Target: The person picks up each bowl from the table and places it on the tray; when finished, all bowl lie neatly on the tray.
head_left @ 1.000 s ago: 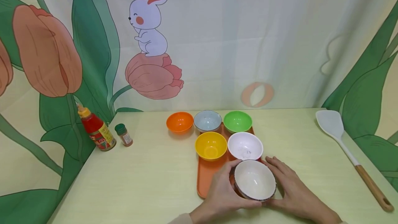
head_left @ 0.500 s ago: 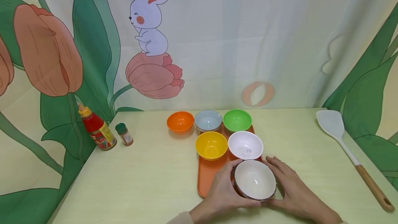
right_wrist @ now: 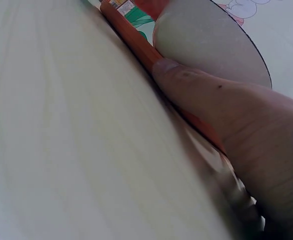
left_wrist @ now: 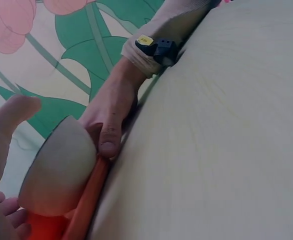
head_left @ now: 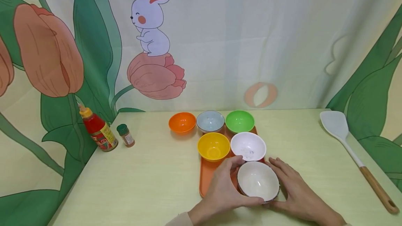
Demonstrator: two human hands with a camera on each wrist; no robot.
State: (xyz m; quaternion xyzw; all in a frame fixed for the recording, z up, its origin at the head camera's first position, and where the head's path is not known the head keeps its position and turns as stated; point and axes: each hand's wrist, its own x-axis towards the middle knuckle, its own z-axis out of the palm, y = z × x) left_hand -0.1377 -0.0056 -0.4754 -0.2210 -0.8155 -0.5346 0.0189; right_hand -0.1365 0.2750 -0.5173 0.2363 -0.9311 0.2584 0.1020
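A cream bowl with a dark rim stands on the near right part of an orange tray. My right hand holds its right side, thumb low by the base and tray edge. In the left wrist view that thumb shows beside the bowl's foot. To the left, my left hand curves loosely about the bowl with a gap in between; its thumb is apart from the bowl wall. Behind are a white bowl and a yellow bowl.
At the back are a green bowl, a grey-blue bowl and an orange bowl, the last off the tray. A red sauce bottle and a green-capped spice jar stand left. On the right lies a spatula.
My left hand has loosened and drawn slightly left, its fingers coming away from the cream bowl. The right hand and the bowls have stayed in place.
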